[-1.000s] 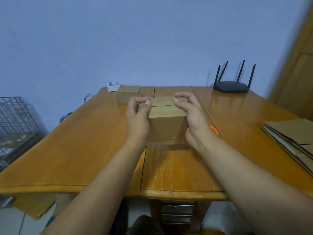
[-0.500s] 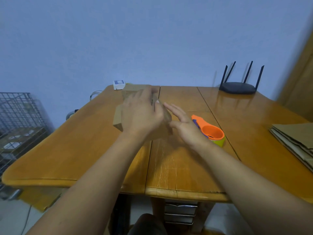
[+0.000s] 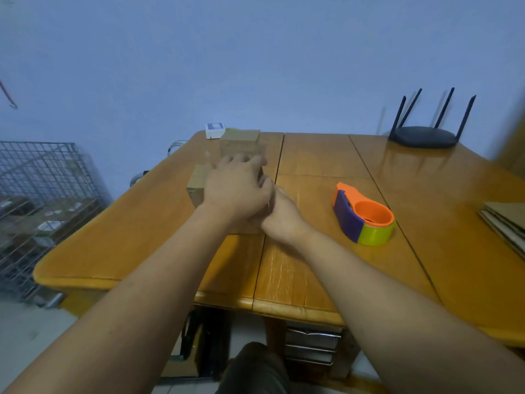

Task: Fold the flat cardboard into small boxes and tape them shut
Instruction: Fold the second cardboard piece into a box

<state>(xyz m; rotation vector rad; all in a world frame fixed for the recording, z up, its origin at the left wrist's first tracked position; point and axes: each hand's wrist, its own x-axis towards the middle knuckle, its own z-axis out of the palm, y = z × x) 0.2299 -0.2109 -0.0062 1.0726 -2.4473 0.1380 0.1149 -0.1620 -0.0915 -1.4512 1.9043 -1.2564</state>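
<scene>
A small folded cardboard box [image 3: 195,185] stands on the wooden table [image 3: 321,260], left of its middle seam. My left hand [image 3: 235,189] lies across the top of the box with its fingers stretched toward the far edge, blurred by motion. At the box's right side is my right hand [image 3: 282,216], its fingers hidden under my left hand. A second cardboard box [image 3: 241,142] stands just behind. An orange, purple and yellow tape dispenser [image 3: 365,216] lies on the table to the right of my hands. Flat cardboard sheets [image 3: 504,223] are stacked at the table's right edge.
A black router [image 3: 423,136] with several antennas sits at the back right corner. A little white box [image 3: 215,130] rests at the back edge. A wire cage [image 3: 42,194] holding packages stands on the floor to the left. Drawers show under the table.
Both hands let go of the box's sides. The box slid left under my left hand, the right hand came in beside it, and the tape dispenser came into view.
</scene>
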